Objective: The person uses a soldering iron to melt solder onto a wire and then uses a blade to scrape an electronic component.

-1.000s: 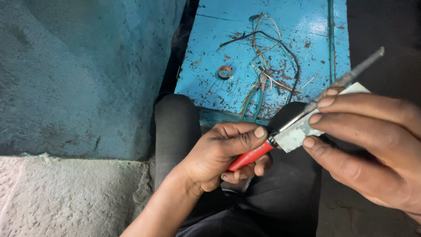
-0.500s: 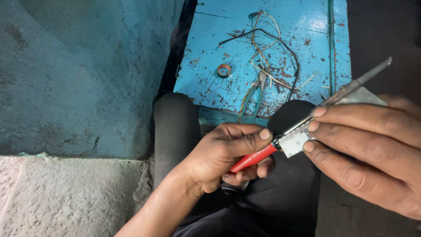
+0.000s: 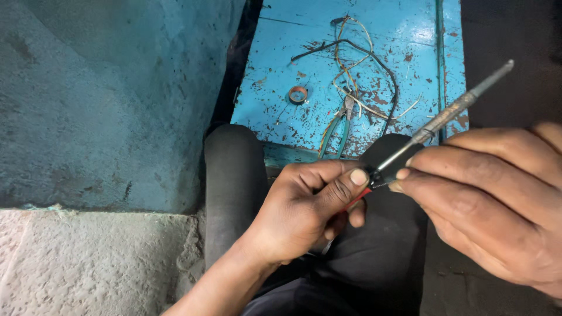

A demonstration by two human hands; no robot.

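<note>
My left hand [image 3: 307,210] grips a tool with a red handle [image 3: 356,199] and a long grey metal shaft [image 3: 445,114] that points up and to the right; my thumb presses near the black collar where handle meets shaft. My right hand [image 3: 492,202] comes in from the right, its fingertips pinching at that same joint. Whether a small piece sits between those fingers is hidden. Both hands hover over my dark trouser legs [image 3: 228,187].
A chipped blue metal surface [image 3: 281,88] lies ahead with a small ring [image 3: 298,94], green-handled pliers [image 3: 339,126] and a tangle of loose wires [image 3: 363,64]. A rough blue wall [image 3: 105,99] and a grey concrete ledge [image 3: 88,263] stand at the left.
The pale flat piece held at the tool's joint is no longer visible. My right fingers have closed in on the joint, and the shaft has shifted slightly right.
</note>
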